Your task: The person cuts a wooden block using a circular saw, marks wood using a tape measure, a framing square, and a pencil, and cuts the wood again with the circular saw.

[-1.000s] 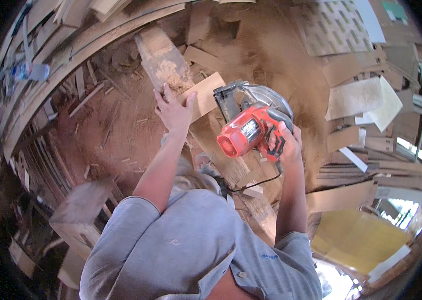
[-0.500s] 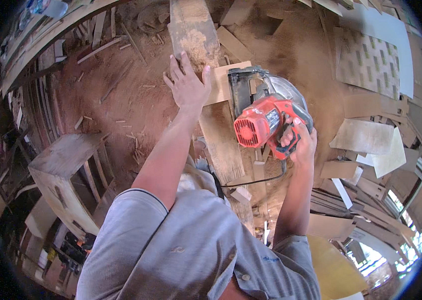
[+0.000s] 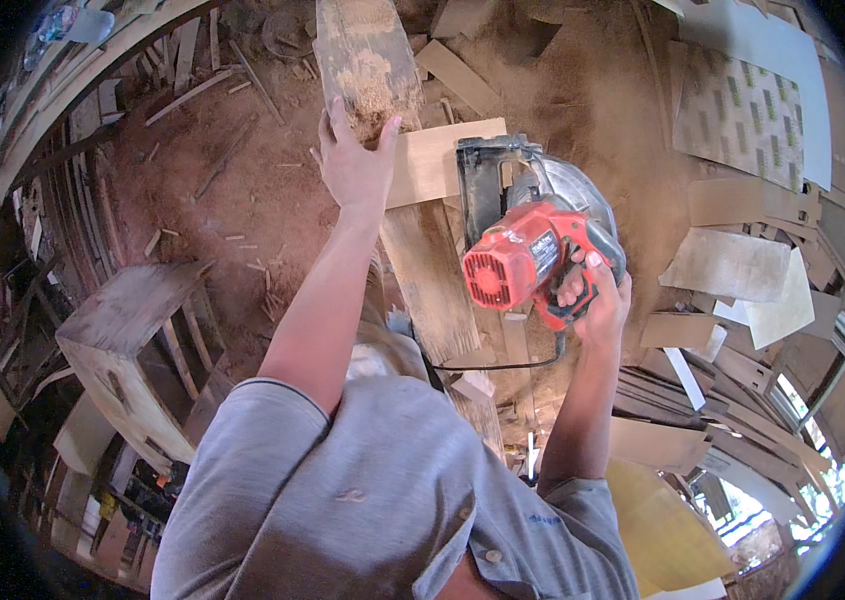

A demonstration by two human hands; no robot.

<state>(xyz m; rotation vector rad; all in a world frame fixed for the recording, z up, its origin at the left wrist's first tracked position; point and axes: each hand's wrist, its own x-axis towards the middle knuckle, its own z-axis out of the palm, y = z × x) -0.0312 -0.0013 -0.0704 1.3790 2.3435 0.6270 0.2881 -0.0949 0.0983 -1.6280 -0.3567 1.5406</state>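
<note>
My right hand (image 3: 600, 305) is wrapped around the rear handle of a red and black circular saw (image 3: 515, 255). The saw's dark base plate rests across the right part of a short pale board (image 3: 433, 163). That board lies crosswise on a long, worn plank (image 3: 435, 285). At the board's left end is my left hand (image 3: 358, 178), thumb and fingers spread apart, the thumb by the board's far edge. Whether the palm presses on the board I cannot tell. Below the saw hangs its black cord (image 3: 508, 367), which runs left toward my body. The saw blade's cutting edge is hidden.
Sawdust (image 3: 371, 90) is heaped on the plank's far part. A wooden box frame (image 3: 133, 340) stands at left. Several sheet offcuts (image 3: 728, 265) and a patterned panel (image 3: 740, 115) lie at right. Wood scraps (image 3: 268, 280) litter the brown floor.
My left hand has shifted left and its fingers have drawn somewhat closer together. More of the pale board shows between it and the saw. The saw has barely moved.
</note>
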